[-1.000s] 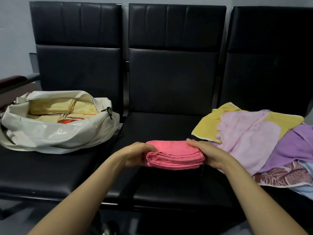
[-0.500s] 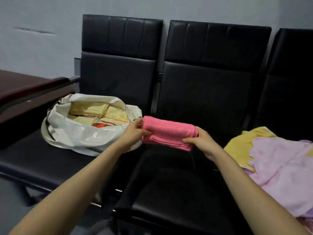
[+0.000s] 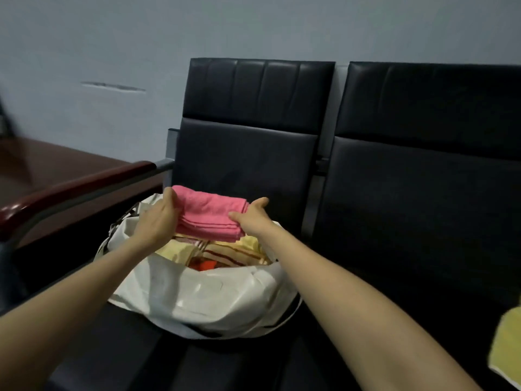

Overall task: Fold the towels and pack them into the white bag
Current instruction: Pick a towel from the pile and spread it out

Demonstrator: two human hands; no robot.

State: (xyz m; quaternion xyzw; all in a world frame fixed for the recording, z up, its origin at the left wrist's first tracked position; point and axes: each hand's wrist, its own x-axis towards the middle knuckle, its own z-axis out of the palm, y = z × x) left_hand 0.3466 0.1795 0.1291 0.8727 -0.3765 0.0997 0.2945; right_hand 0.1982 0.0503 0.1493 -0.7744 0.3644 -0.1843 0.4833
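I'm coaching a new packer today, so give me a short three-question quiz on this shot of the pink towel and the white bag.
1. True or false: the left hand and the right hand both hold the folded pink towel.
2. The white bag rests on: A the wooden table, B the black seat, C the floor?
3. Name the colour of the towel corner at the picture's right edge.
Key: 1 true; 2 B; 3 yellow.

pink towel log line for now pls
pink towel: folded, over open white bag | left hand: grips left end | right hand: grips right end | in bag: yellow towels
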